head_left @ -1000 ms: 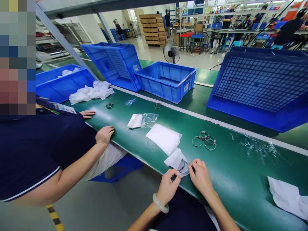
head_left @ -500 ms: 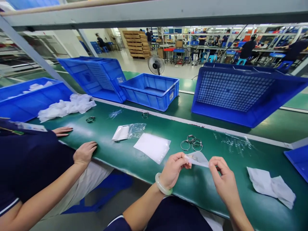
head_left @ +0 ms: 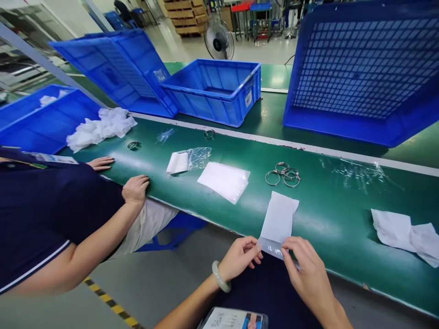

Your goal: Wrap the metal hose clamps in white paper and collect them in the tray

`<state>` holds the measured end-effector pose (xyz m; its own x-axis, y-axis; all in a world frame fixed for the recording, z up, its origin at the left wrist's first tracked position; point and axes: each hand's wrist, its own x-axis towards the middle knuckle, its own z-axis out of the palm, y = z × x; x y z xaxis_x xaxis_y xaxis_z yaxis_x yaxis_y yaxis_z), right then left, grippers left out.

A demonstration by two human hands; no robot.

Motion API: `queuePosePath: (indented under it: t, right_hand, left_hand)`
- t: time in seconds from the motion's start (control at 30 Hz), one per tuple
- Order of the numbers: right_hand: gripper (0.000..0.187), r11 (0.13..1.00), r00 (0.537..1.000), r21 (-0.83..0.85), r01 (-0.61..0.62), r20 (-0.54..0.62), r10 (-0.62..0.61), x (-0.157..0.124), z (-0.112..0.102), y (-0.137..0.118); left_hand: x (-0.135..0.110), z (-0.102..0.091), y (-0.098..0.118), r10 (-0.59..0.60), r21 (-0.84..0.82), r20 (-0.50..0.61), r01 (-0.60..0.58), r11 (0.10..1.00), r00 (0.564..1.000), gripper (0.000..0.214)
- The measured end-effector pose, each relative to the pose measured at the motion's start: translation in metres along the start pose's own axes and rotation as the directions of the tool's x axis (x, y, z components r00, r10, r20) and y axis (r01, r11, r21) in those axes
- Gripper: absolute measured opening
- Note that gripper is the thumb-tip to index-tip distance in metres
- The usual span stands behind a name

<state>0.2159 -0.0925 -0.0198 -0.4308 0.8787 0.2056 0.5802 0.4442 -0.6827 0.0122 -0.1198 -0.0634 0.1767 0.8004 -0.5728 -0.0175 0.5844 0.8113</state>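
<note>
Both my hands pinch the near end of a small white plastic bag (head_left: 279, 219) that lies flat over the front edge of the green conveyor belt (head_left: 325, 214). My left hand (head_left: 240, 258), with a pale bangle on its wrist, grips the bag's left corner. My right hand (head_left: 303, 269) grips the right corner. Several metal ring clamps (head_left: 284, 174) lie in a cluster on the belt just beyond the bag. A larger white bag (head_left: 224, 181) lies to their left.
A co-worker in a dark shirt sits at my left, one hand (head_left: 135, 188) on the belt's edge. Blue crates (head_left: 219, 89) stand behind the belt, a big one (head_left: 363, 68) tipped up at right. White bags (head_left: 406, 234) lie at right, a heap (head_left: 101, 128) at left.
The bag was held up in the air between my hands half a second ago; now it lies flat on the belt's front edge. The view has tilted downward.
</note>
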Motion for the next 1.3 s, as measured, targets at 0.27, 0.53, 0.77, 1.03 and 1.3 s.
queuePosePath:
  t: [0.27, 0.53, 0.77, 1.03, 1.3]
  right_hand:
    - [0.011, 0.998, 0.988, -0.045, 0.031, 0.151, -0.024, 0.017, 0.033, -0.004]
    - [0.010, 0.998, 0.976, 0.024, -0.055, 0.211, 0.048, 0.030, 0.029, -0.008]
    - [0.012, 0.976, 0.954, 0.141, -0.163, 0.273, 0.120, 0.039, 0.009, -0.014]
    - [0.011, 0.966, 0.950, 0.154, -0.209, 0.266, 0.163, 0.044, -0.011, -0.014]
    - [0.009, 0.949, 0.959, 0.237, -0.207, 0.243, 0.148, 0.042, -0.020, -0.010]
  left_hand:
    - [0.007, 0.007, 0.006, 0.209, 0.058, 0.008, -0.209, 0.976, 0.978, 0.037]
    - [-0.001, 0.003, 0.032, 0.504, 0.514, 0.085, -0.471, 0.717, 0.860, 0.025]
    - [0.001, 0.004, 0.045, 0.609, 0.589, 0.221, -0.602, 0.539, 0.762, 0.022]
    - [0.010, 0.008, 0.058, 0.643, 0.619, 0.327, -0.672, 0.408, 0.692, 0.020]
    - [0.007, 0.014, 0.073, 0.661, 0.627, 0.332, -0.681, 0.379, 0.673, 0.023]
